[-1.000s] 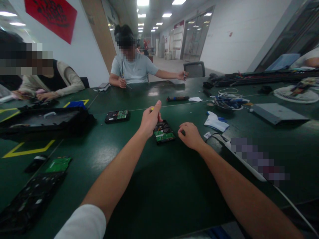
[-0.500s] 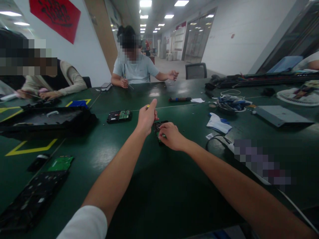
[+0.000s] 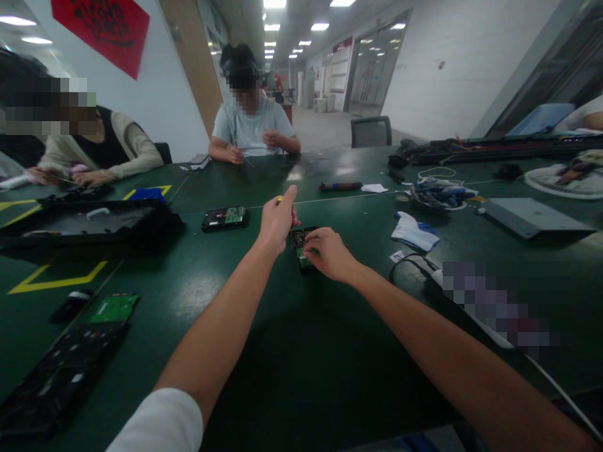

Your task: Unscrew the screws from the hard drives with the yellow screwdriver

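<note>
A small hard drive [image 3: 300, 255] with a black body and green circuit board lies on the table in front of me. My left hand [image 3: 277, 220] is at its far left side, closed, thumb up, around a tool with a yellow end [image 3: 280, 199]; most of that tool is hidden in the fist. Over the drive's right side is my right hand [image 3: 327, 253], its fingers curled and thumb near the index finger. Whatever is between those fingertips is too small to make out. A second hard drive [image 3: 225, 218] rests to the left, apart from both hands.
At left stand a black tray [image 3: 89, 223] and several black and green drives [image 3: 61, 370]. White-blue gloves [image 3: 414, 232], a power strip [image 3: 485, 307], a bowl of cables [image 3: 440, 193] and a grey metal box [image 3: 534, 218] lie right. Two people [image 3: 254, 129] sit across.
My right hand has shifted slightly right, uncovering more of the drive's green board. My left hand has stayed put. The person opposite has drawn one hand in toward the chest.
</note>
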